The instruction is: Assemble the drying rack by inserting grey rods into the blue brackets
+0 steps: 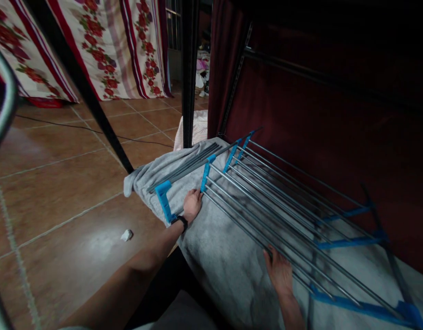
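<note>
A folded drying rack (266, 197) of grey metal rods and blue plastic brackets lies on a grey blanket (228, 266) spread over a bed. My left hand (192, 205), with a black band at the wrist, rests at the rack's near end by a blue bracket (206, 176); its fingers curl against the lowest rod. My right hand (279, 271) lies under the rods on the blanket, fingers closed round a rod. A separate bundle of dark rods (187, 168) with a blue end piece (164, 199) lies on the blanket to the left.
A brown tiled floor (60, 183) spreads to the left, with a small white scrap (126, 235) on it. Black bed-frame posts (189, 68) rise ahead. A dark red curtain (317, 114) hangs on the right; floral cloth (104, 46) hangs at the back left.
</note>
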### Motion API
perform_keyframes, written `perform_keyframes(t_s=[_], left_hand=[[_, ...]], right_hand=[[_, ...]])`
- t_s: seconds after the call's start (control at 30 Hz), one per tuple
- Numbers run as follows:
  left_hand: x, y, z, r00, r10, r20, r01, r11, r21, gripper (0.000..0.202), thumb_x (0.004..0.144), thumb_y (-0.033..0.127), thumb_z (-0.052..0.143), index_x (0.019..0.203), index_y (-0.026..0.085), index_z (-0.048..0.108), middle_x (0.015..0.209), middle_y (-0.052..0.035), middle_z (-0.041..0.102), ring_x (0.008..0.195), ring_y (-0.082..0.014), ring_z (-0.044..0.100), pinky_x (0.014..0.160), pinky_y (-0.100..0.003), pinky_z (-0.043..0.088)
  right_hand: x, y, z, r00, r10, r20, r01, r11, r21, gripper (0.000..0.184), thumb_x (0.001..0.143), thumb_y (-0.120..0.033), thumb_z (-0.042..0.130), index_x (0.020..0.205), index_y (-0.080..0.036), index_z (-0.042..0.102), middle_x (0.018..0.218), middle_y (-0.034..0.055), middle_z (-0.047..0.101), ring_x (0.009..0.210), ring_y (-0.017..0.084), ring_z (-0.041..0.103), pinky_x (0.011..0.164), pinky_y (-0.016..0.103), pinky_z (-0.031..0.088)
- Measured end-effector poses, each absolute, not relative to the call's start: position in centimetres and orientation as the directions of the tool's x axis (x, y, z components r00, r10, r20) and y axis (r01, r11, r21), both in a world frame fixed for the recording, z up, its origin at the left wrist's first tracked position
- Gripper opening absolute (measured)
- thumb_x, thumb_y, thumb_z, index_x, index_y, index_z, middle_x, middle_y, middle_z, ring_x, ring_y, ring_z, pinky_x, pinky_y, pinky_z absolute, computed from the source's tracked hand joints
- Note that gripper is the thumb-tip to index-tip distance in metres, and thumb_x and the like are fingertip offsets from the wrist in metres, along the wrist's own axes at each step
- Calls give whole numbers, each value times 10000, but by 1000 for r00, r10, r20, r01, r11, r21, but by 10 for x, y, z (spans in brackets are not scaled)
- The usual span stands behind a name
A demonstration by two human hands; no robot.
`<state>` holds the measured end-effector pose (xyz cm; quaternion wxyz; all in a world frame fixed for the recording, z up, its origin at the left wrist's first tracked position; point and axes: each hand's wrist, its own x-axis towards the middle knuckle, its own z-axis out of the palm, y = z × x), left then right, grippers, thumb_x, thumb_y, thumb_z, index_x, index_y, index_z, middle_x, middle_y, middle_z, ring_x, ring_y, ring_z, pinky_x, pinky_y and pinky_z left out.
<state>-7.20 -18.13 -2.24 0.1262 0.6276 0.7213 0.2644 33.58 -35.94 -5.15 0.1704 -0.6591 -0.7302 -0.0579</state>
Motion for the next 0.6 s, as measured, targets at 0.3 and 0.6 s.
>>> perform_keyframes(t_s=[0.3, 0.6], left_hand=[[-72, -180, -21, -205, 963, 174, 846, 85, 527, 402, 1034, 378, 341, 1087, 185, 690, 1051, -131, 667, 1020, -266, 600, 877, -366, 451], [-71, -181, -22, -205, 959, 196, 863, 83, 498, 422, 1037, 388, 329, 1022, 172, 691, 1016, -150, 660, 1000, -275, 607, 863, -371, 446]], right_hand=[[319, -361, -51, -15, 947, 321, 982, 76, -176, 421, 999, -414, 311, 1104, -343, 713, 1016, 130, 744, 989, 348, 700, 898, 543, 528], [322, -360, -61, 7, 957, 289, 979, 52, -197, 445, 1008, -431, 289, 1058, -338, 721, 980, 123, 739, 930, 338, 692, 868, 527, 520]])
